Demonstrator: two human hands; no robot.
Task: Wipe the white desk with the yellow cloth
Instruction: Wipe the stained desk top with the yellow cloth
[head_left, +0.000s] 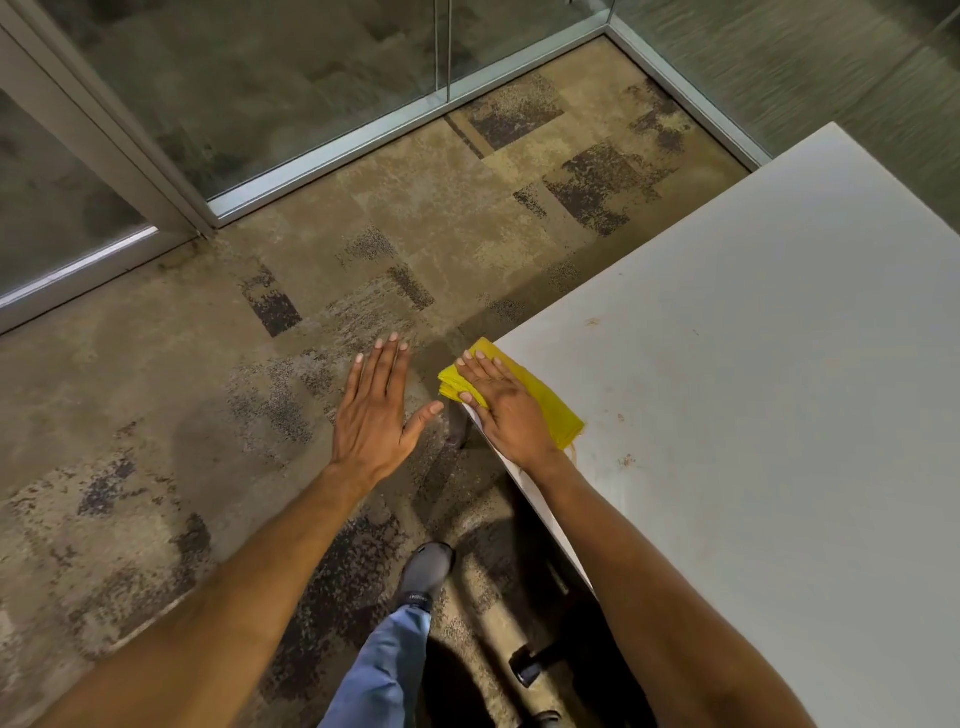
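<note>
We have the yellow cloth (540, 400) folded into a thick pad at the near corner of the white desk (753, 364), part of it hanging past the desk's edge, with our right hand (506, 410) pressed flat and open on top rather than gripping it. Our left hand (374, 410) hovers open and empty beside that corner, off the desk. We judge the cloth light, soft and apt to bunch or unfold, so flat palm pressure over its middle suits it best.

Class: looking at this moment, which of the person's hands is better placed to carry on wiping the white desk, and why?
The right hand. It lies flat on the folded yellow cloth at the corner of the white desk. The left hand is spread open over the carpet, off the desk, touching nothing.
</note>
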